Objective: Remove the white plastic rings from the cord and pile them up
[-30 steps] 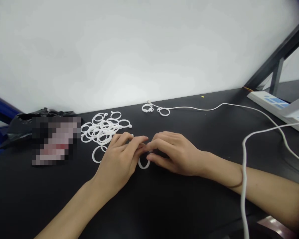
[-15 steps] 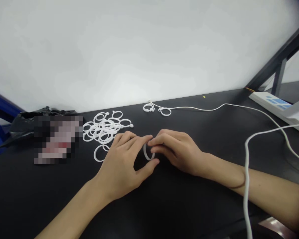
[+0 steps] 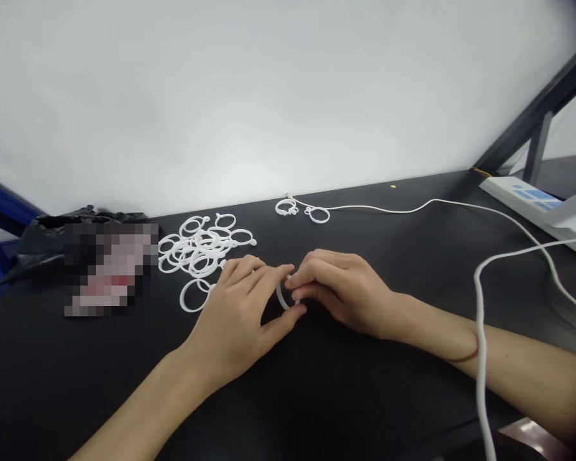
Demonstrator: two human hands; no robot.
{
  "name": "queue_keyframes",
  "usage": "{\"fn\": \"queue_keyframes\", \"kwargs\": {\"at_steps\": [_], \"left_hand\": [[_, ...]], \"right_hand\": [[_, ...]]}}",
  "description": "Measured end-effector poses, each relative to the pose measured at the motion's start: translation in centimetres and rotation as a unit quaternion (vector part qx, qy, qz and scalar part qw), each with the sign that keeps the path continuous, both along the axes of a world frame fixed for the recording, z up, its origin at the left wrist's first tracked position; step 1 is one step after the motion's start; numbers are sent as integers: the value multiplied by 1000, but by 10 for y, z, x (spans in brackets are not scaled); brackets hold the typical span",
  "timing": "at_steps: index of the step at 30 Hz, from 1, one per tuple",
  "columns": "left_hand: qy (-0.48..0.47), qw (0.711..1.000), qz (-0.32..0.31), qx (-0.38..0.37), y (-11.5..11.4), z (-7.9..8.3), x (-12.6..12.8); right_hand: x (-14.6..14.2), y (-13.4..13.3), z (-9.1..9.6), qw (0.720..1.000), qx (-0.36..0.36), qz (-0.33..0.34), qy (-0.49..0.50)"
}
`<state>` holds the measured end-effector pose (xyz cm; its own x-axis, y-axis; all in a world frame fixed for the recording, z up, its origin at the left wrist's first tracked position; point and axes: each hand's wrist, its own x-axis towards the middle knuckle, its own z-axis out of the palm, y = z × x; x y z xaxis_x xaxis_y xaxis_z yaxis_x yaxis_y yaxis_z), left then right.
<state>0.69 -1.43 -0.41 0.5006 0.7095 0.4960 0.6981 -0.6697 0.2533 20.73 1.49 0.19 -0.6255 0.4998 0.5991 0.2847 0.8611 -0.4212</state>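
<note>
A white plastic ring [image 3: 281, 296] stands tilted between my two hands, just above or on the black table. My left hand [image 3: 237, 314] spans it with thumb and index finger, the thumb at its lower edge and the fingertip at its top. With thumb and index finger, my right hand [image 3: 343, 288] pinches the ring's right side, so that part is hidden. Behind and left of my left hand lies a pile of similar white rings [image 3: 204, 242], several with small eyelets. One loose ring [image 3: 183, 296] rests nearer, partly covered by my left hand.
Two more white ring pieces [image 3: 319, 221] lie farther back beside a thin white cable [image 3: 398, 212]. A thick white cable [image 3: 480, 333] crosses over my right forearm. At left is a black plastic bag [image 3: 43, 240] with a blurred patch; at right, a white power strip [image 3: 523, 198].
My left thumb and fingers have closed slightly onto the ring, and its lower edge is now more covered. My right hand has barely moved.
</note>
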Motion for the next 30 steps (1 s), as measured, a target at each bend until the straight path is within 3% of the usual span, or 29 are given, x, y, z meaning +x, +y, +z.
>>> {"fn": "queue_keyframes", "kwargs": {"at_steps": [7,22,30], "left_hand": [[-8,999,-21,29,0,1,0],[0,1000,-6,3,-1,1,0],[10,1000,16,24,-1,1,0]], "right_hand": [[1,0,1,1000,-5,16,-1],[0,0,-5,998,-48,-12,26],[0,-1,-3,997,-50,-31,42]]}}
